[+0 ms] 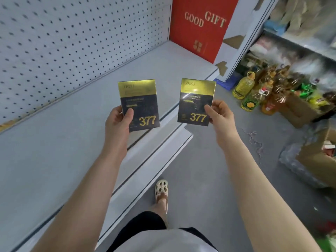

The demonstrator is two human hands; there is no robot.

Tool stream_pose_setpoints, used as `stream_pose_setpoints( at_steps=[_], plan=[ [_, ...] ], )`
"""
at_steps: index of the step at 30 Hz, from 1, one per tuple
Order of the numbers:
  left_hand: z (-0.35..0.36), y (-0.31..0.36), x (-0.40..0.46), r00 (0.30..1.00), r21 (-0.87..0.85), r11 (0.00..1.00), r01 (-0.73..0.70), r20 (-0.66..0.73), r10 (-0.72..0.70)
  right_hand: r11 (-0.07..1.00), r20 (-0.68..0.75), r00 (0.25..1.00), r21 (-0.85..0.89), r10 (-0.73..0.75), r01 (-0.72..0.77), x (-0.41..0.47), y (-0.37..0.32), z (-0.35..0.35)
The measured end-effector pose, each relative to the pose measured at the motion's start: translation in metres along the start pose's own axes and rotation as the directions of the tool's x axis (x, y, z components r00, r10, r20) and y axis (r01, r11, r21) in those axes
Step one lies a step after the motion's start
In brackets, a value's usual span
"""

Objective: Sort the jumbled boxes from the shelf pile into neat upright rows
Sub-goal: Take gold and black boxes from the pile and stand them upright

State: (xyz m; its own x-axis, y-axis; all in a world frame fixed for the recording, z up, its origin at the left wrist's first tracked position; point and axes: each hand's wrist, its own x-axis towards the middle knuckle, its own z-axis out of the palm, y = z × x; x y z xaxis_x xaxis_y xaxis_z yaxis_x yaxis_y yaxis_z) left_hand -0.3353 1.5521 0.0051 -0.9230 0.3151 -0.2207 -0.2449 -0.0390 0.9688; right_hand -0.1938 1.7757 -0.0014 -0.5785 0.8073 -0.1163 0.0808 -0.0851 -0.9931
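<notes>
Left hand [119, 118] and right hand [221, 115] are each pinching an upright black-and-gold box [139, 104], [197, 101] above the shelf [72, 142]; likely readying a row.

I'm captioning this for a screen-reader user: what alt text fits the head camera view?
Each hand holds up one black-and-gold box marked 377, the left hand gripping the left box and the right hand gripping the right box, above a grey shelf. A red GOOD GIFT box stands at the shelf's far end.

Two upright black-gold "377" boxes: left box [139, 105], right box [196, 102].
</notes>
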Motion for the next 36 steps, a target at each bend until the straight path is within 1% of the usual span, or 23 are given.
stream_pose_setpoints(
  at_steps=[4,9,11,15,17,20,23,26,30,36],
  plan=[
    [0.030,0.008,0.065,0.996,-0.020,0.999,0.031,-0.077,-0.032,1.000,0.077,0.997,-0.012,-0.014,0.015,0.092,-0.008,0.021],
    [0.060,0.022,0.128,0.989,-0.042,0.998,0.041,-0.139,-0.046,0.997,0.156,0.987,-0.071,-0.027,0.038,0.183,-0.021,0.048],
    [0.071,0.027,0.150,0.984,-0.046,0.998,0.044,-0.173,-0.052,0.991,0.175,0.984,-0.121,-0.026,0.047,0.222,-0.030,0.058],
    [0.092,0.030,0.189,0.966,-0.067,0.997,0.039,-0.253,-0.054,0.978,0.276,0.959,-0.178,-0.059,0.111,0.315,-0.041,0.080],
    [0.103,0.028,0.206,0.952,-0.065,0.997,0.030,-0.303,-0.049,0.971,0.323,0.944,-0.201,-0.062,0.133,0.364,-0.041,0.095],
    [0.125,0.026,0.230,0.911,-0.102,0.994,0.036,-0.406,-0.075,0.967,0.376,0.926,-0.224,-0.028,0.120,0.434,-0.034,0.123],
    [0.150,0.023,0.248,0.877,-0.121,0.992,0.026,-0.474,-0.081,0.963,0.418,0.908,-0.250,0.009,0.106,0.490,-0.022,0.149],
    [0.171,0.020,0.261,0.855,-0.134,0.991,0.018,-0.511,-0.085,0.950,0.456,0.889,-0.293,0.040,0.108,0.524,-0.016,0.169],
    [0.191,0.018,0.272,0.848,-0.148,0.989,0.012,-0.522,-0.088,0.939,0.481,0.875,-0.322,0.051,0.123,0.549,-0.006,0.185],
    [0.210,0.016,0.283,0.856,-0.129,0.991,0.029,-0.509,-0.091,0.916,0.510,0.858,-0.371,0.063,0.153,0.562,0.004,0.194]
  ],
)
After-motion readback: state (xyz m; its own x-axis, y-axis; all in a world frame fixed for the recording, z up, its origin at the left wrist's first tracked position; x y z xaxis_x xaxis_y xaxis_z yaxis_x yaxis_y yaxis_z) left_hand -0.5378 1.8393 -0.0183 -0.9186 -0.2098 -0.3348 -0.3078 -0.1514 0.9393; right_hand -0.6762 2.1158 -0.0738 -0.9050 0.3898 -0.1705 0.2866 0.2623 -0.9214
